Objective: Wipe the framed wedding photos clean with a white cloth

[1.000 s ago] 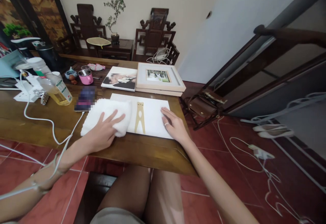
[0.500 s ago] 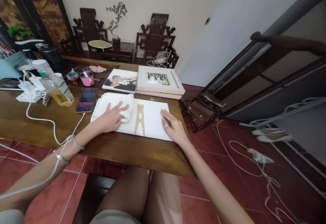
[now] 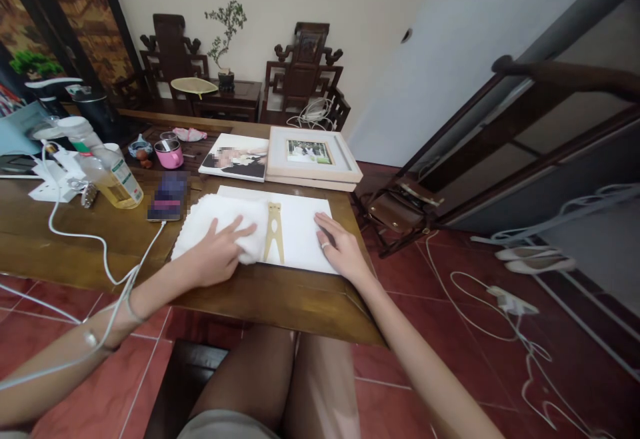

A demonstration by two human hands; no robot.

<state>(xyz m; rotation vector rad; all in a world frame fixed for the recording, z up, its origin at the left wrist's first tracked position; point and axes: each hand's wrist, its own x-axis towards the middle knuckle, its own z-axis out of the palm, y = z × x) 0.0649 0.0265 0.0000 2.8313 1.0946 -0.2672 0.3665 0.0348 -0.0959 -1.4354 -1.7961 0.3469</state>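
My left hand lies with fingers spread on a fluffy white cloth, pressing it down over the left part of a white panel. The panel lies flat near the table's front edge. A gold, two-legged piece with a cat-like head is on the panel, just right of the cloth. My right hand, a ring on one finger, rests open along the panel's right edge with its fingertips on the surface.
Behind the panel are a photo print and a framed picture on the wooden table. To the left are a phone with a cable, a bottle, a pink mug and a power strip.
My left hand has slid the white cloth toward me, down the panel to its front edge, uncovering part of the panel's back edge. My right hand stays in place.
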